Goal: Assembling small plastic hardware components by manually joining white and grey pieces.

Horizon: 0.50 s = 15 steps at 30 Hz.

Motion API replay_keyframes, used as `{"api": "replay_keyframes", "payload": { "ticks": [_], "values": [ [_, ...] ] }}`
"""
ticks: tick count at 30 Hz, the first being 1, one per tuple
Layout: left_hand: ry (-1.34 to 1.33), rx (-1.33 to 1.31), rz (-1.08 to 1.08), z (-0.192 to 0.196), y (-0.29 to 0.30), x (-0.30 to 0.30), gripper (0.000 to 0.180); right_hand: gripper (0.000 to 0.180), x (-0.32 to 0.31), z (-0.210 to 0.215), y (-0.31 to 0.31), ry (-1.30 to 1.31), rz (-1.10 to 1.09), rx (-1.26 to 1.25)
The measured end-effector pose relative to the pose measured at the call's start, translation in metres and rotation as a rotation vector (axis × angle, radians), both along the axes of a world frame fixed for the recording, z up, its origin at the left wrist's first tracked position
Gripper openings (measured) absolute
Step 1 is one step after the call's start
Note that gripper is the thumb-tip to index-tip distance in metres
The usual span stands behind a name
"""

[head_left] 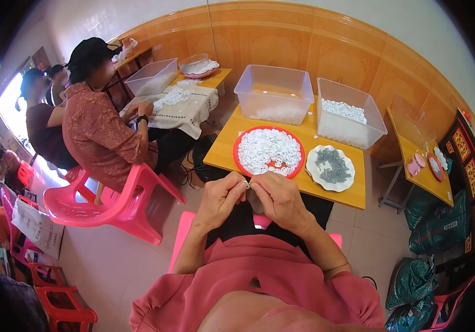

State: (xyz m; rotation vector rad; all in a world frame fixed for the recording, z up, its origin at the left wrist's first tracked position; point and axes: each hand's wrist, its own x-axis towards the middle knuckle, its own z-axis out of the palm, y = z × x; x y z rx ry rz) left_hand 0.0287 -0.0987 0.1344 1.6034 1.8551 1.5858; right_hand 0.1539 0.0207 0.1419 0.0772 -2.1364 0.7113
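Two hands are brought together just in front of the yellow table (282, 182): the left hand (222, 196) and right hand (279, 198) are both pinched shut on one tiny white piece (247, 184), held between the fingertips. Two clear plastic bins (274, 94) are lined up at the back of the table, both partly filled with white bits. One red plate (268, 151) heaped with white rings and one white plate (330, 167) of grey parts are set nearer. Orange-tiled walls and a pale tile floor are seen around, plus a pink chair (110, 205) occupied by a co-worker.
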Motion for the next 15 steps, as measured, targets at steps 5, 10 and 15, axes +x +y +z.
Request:
{"api": "replay_keyframes", "payload": {
  "ticks": [5, 10, 15],
  "values": [
    [-0.045, 0.07, 0.013, -0.006, 0.003, 0.005, 0.018, 0.005, 0.0, -0.002, -0.001, 0.023, 0.015, -0.038],
    [-0.106, 0.078, -0.012, -0.01, 0.003, 0.009, 0.017, 0.005, 0.006, 0.0, 0.0, -0.011, 0.06, -0.069],
    [-0.011, 0.07, 0.028, -0.017, 0.01, 0.01, 0.014, 0.005, 0.007, -0.007, 0.007, -0.031, 0.072, -0.085]
  ]
}}
